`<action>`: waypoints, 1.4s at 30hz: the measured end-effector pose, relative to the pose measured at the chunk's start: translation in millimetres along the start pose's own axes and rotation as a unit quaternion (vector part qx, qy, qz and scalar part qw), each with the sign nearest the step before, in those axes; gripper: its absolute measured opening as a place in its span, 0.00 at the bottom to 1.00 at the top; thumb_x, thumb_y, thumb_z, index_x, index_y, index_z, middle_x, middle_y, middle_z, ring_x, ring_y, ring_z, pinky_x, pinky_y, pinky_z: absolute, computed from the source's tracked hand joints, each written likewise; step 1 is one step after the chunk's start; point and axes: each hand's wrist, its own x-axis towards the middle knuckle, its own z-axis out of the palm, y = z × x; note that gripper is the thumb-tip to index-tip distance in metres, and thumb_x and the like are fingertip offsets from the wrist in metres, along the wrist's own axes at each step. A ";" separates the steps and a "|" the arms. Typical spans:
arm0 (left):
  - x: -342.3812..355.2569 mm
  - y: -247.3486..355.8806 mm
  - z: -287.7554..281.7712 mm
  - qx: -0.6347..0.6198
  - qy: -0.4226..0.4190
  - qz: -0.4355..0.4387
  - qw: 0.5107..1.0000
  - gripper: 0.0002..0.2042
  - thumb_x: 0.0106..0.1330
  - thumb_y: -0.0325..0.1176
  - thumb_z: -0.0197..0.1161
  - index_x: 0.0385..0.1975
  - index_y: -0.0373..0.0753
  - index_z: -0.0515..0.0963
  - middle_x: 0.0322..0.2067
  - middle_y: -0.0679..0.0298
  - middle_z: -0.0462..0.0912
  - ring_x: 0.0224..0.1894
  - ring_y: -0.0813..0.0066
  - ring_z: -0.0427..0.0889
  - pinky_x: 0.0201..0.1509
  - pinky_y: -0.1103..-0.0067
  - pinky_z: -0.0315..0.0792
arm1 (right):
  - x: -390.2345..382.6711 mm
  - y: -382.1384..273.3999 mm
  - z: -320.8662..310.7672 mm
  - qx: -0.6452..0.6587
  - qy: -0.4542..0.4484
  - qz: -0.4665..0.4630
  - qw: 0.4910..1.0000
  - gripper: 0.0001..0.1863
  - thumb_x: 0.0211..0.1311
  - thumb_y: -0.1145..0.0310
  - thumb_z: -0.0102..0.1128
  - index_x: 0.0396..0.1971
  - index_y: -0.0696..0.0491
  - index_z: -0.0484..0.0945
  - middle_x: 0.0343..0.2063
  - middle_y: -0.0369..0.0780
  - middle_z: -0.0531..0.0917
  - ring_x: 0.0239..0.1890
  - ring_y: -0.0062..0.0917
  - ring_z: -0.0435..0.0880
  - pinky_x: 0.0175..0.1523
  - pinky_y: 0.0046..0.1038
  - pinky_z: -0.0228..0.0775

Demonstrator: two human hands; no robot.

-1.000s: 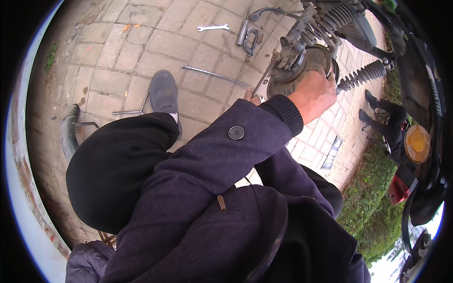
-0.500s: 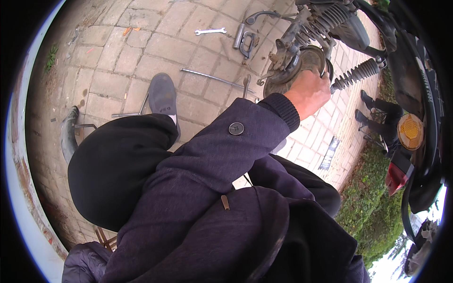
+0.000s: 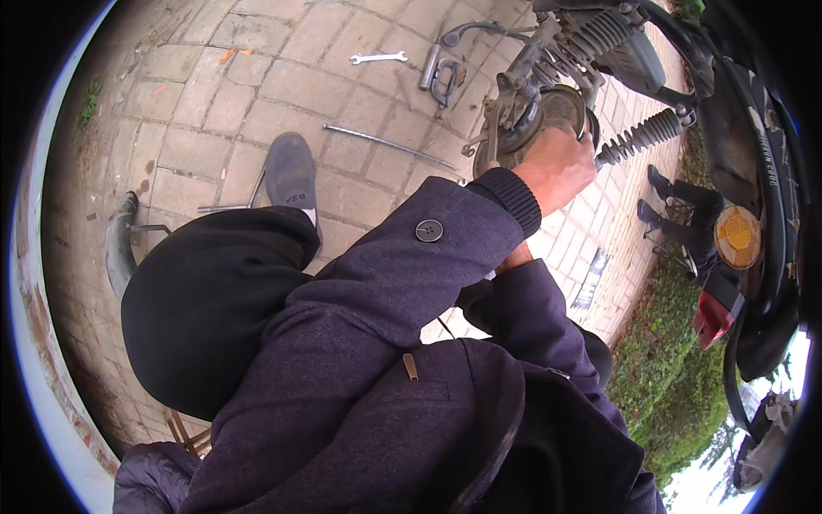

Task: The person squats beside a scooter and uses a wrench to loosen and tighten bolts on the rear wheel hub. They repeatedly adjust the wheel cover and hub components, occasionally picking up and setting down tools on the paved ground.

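Note:
My left hand (image 3: 555,170) is closed over the rim of a round, dirty metal brake drum (image 3: 562,106) at the wheel end of a vehicle that looks like a motorbike or scooter. Its fingertips curl over the drum's far side. Under my left forearm a sliver of my right hand (image 3: 519,257) shows; its fingers are hidden behind the left sleeve. A narrow, rusty tool like a wrench (image 3: 492,137) stands against the drum's left side, its lower end out of sight. Coil shock absorbers, one upper (image 3: 599,38) and one lower (image 3: 642,137), flank the drum.
On the paving lie an open-ended wrench (image 3: 378,58), a grey metal tool with a loop handle (image 3: 437,75) and a long thin rod (image 3: 390,144). A curved dark part (image 3: 122,240) lies far left. Another person's legs (image 3: 689,201) show at right, beside a hedge (image 3: 659,377).
My right forearm has come forward and part of that hand now shows. The wrench-like tool has shifted rightward to the drum. My left hand keeps its hold.

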 end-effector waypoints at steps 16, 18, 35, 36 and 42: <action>2.2 -1.0 0.0 -0.004 -0.014 0.008 1.000 0.12 0.55 0.28 0.68 0.38 0.30 0.86 0.44 0.51 0.84 0.44 0.55 0.85 0.33 0.70 0.79 | 111.4 107.5 25.0 -0.407 0.247 0.044 0.878 0.21 0.79 0.54 0.50 0.55 0.56 0.77 0.52 0.41 0.85 0.49 0.28 0.84 0.50 0.31 0.77; 2.1 -1.9 1.5 -0.009 -0.028 0.014 0.999 0.13 0.56 0.29 0.68 0.39 0.30 0.86 0.47 0.50 0.83 0.45 0.54 0.84 0.32 0.70 0.78 | 126.2 116.7 26.9 -0.472 0.258 0.090 0.838 0.21 0.79 0.55 0.50 0.55 0.56 0.77 0.52 0.41 0.84 0.50 0.27 0.84 0.50 0.31 0.76; 1.3 0.0 8.8 -0.012 0.108 -0.004 0.994 0.08 0.57 0.31 0.64 0.28 0.33 0.87 0.34 0.53 0.85 0.36 0.55 0.85 0.31 0.66 0.78 | 5.9 121.8 -16.5 -0.621 0.045 -0.193 0.758 0.23 0.79 0.56 0.47 0.63 0.55 0.73 0.60 0.45 0.79 0.62 0.37 0.76 0.64 0.39 0.68; 1.5 -0.1 11.1 -0.013 0.106 -0.004 0.994 0.08 0.57 0.31 0.64 0.28 0.33 0.87 0.34 0.53 0.85 0.36 0.55 0.85 0.31 0.66 0.78 | 1.1 109.6 -21.1 -0.634 0.003 -0.262 0.728 0.23 0.79 0.56 0.47 0.63 0.55 0.73 0.61 0.46 0.78 0.63 0.37 0.76 0.65 0.39 0.68; 3.0 -1.5 15.2 -0.008 0.109 -0.001 0.994 0.08 0.58 0.31 0.64 0.28 0.35 0.88 0.33 0.55 0.85 0.37 0.56 0.86 0.31 0.65 0.77 | -12.6 17.3 -14.4 -0.254 0.036 -0.094 0.962 0.23 0.79 0.57 0.48 0.65 0.54 0.71 0.61 0.43 0.78 0.65 0.35 0.74 0.66 0.36 0.69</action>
